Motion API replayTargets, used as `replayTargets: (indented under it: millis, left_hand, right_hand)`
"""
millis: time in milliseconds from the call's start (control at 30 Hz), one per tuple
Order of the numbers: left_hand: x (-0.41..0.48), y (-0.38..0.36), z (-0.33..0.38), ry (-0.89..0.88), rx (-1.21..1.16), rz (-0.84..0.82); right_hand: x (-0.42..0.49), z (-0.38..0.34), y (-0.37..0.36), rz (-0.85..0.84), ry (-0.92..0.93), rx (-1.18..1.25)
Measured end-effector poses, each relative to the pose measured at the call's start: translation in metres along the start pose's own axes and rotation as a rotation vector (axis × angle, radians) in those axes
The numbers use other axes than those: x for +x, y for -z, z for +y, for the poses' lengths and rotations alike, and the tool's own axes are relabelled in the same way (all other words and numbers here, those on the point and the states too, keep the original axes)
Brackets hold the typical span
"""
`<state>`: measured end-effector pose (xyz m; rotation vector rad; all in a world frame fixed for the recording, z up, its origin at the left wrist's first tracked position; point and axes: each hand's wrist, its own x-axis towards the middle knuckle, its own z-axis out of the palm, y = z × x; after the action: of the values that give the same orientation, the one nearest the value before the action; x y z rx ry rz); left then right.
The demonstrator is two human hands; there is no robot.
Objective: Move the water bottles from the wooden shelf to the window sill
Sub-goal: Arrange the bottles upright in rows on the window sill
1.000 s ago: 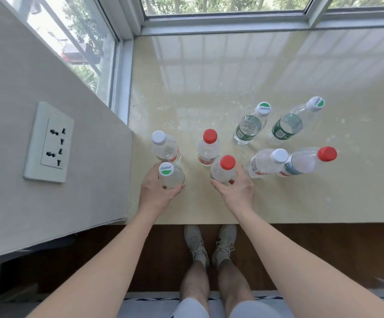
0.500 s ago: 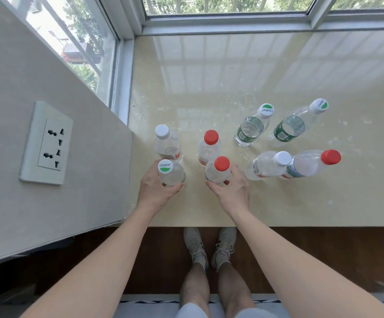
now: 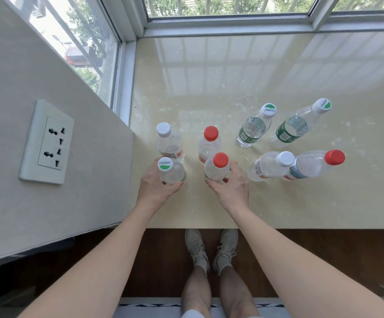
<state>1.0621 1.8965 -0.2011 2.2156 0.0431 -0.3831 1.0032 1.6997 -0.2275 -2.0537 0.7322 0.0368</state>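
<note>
Daylight is pouring through the windows (image 3: 227,5) beyond the hands and glaring off the cream window sill (image 3: 232,72). Left of the hands, a grey wall (image 3: 14,53) is carrying a white socket plate (image 3: 46,142). Dark wooden floor (image 3: 301,255) is showing below the hands.

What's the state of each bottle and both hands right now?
Left hand: gripping green-logo cap bottle, upright on window sill.
Right hand: gripping front red-cap bottle, upright.
White-cap bottle by the wall: upright, capped, free.
Back red-cap bottle: upright, capped, free.
Four bottles on the right: upright, capped, free.
</note>
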Motion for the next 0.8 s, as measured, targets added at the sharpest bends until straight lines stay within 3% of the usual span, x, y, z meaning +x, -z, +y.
replayTargets:
  millis: [300, 533, 800]
  left_hand:
    - [-0.004, 0.013, -0.006, 0.09, -0.013, -0.072]
    - [-0.01, 0.052, 0.006, 0.189, 0.074, -0.085]
    - [0.012, 0.09, 0.045, 0.047, 0.096, -0.009]
  right_hand:
    - [-0.009, -0.008, 0.018, -0.1, -0.066, -0.063]
    - [-0.026, -0.038, 0.054, -0.12, -0.017, -0.082]
    - [-0.015, -0.1, 0.079, -0.105, 0.092, -0.071]
